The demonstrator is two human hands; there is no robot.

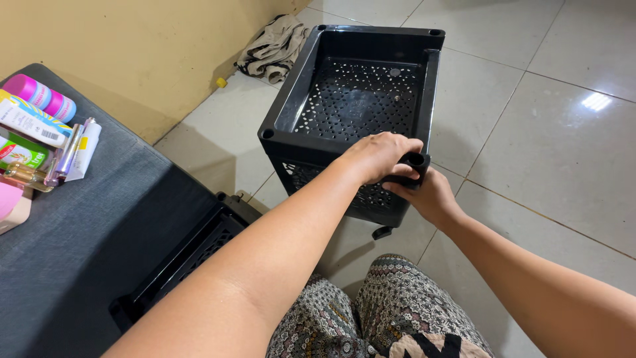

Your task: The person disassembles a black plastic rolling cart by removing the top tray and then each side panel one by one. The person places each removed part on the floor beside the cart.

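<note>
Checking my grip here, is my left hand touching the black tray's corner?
Touching. The head view shows the left hand pressed over the near right corner of the black tray.

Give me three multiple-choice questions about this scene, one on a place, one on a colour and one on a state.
1. Where is the crumpled cloth?
A. Inside the top tray
B. On the floor by the wall
C. On the grey cushion

2. What colour is the perforated tray cart?
A. Black
B. White
C. Blue

3. What are the left hand and right hand doing?
A. Both hang free
B. Both grip the cart's near right corner
C. Both rest on the lap

Answers: 1 B, it lies on tiles against the yellow wall; 2 A, all its trays are black; 3 B, both hands close around the corner post.
</note>
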